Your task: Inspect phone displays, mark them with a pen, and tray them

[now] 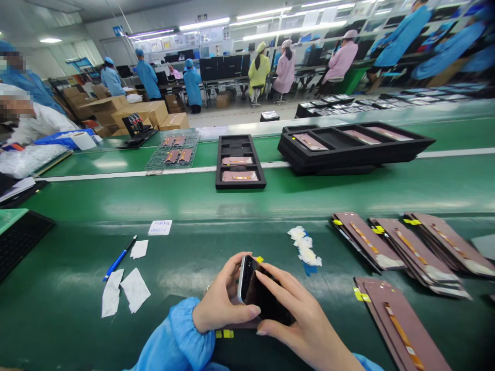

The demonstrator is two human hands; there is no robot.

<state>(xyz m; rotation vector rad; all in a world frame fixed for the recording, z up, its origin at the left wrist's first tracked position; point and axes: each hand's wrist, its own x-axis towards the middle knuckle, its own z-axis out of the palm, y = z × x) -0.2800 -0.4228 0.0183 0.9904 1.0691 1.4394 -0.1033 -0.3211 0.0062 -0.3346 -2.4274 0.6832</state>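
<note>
A dark-faced smartphone [266, 296] with a silver edge is held tilted in front of me. My left hand [228, 299] wraps round its left side, thumb at the lower edge. From the right, my right hand [297, 309] grips it, fingers over the dark face and thumb near the bottom. Below the hands, part of a brownish-pink panel with yellow tabs [225, 334] shows; the hands cover most of it. To the right lies a stack of similar phone screen panels [402, 324] with orange flex cables.
More panel stacks [417, 252] line the right. Crumpled white tissue [303, 247] lies ahead; a blue pen [119, 258] and paper scraps [135, 290] lie left. Black trays [262, 178] and a clear blister tray [154, 164] stand on the green conveyor [174, 201]. Co-workers sit and stand beyond.
</note>
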